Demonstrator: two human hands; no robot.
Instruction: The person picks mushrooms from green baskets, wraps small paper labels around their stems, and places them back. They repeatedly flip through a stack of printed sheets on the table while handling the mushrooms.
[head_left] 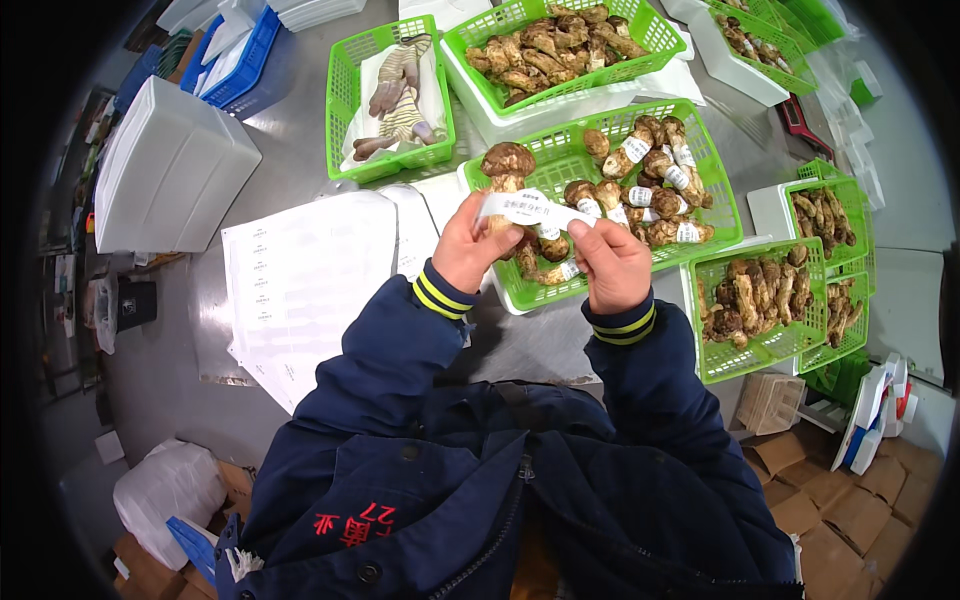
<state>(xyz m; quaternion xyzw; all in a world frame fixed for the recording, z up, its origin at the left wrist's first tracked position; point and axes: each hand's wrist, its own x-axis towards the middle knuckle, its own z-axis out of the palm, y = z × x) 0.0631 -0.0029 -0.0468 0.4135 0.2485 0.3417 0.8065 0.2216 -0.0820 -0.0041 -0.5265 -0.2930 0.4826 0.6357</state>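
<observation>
My left hand (475, 243) is closed round the stem of a brown-capped mushroom (509, 160), held upright above the near edge of a green basket (720, 190). A white printed paper label (535, 208) lies across the stem. My right hand (612, 262) pinches the label's right end between thumb and fingers, stretching it out sideways. Inside the basket lie several mushrooms (632, 150), many with white paper bands round their stems. To the left, sheets of labels (310, 260) lie on the metal table.
Behind stands a green basket of unbanded mushrooms (550, 50), beside a green basket with striped gloves (402, 95). More mushroom baskets (760, 295) stand at the right. White foam boxes (170, 165) and a blue crate (240, 60) are at the left. Flattened cardboard (840, 500) lies lower right.
</observation>
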